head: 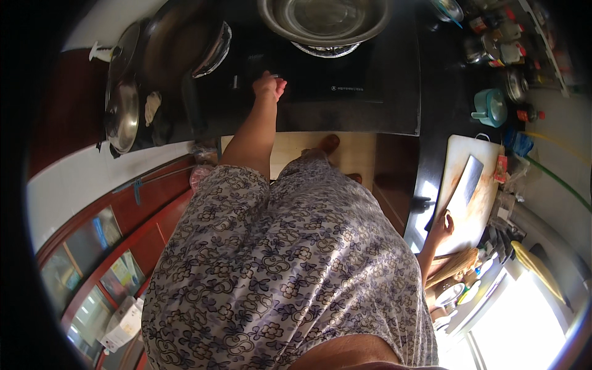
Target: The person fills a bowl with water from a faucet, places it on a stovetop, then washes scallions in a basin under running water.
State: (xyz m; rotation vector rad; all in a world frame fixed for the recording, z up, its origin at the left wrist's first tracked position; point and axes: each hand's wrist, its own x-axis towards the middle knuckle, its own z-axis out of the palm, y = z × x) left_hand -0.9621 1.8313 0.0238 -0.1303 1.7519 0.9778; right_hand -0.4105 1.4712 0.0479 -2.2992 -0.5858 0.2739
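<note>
At the front of the black glass gas stove (351, 104), my left hand (269, 86) has its fingers closed around a control knob, only a bit of which shows. Another metal knob (235, 82) stands to its left. A wide metal pan (323, 39) sits on the burner beyond, its inside bare and shiny. Far to the right, my right hand (446, 225) is loosely curled over a white cutting board (478, 212). A cleaver (466, 181) lies on that board, its dark handle beside my right hand; whether my fingers touch it is unclear.
A dark wok (173, 46) occupies the left burner, with a metal lid (124, 115) and a crumpled cloth (152, 107) nearby. On the right counter stand a teal lidded pot (491, 107) and several bottles and jars. A red-framed cabinet (152, 231) is on my left.
</note>
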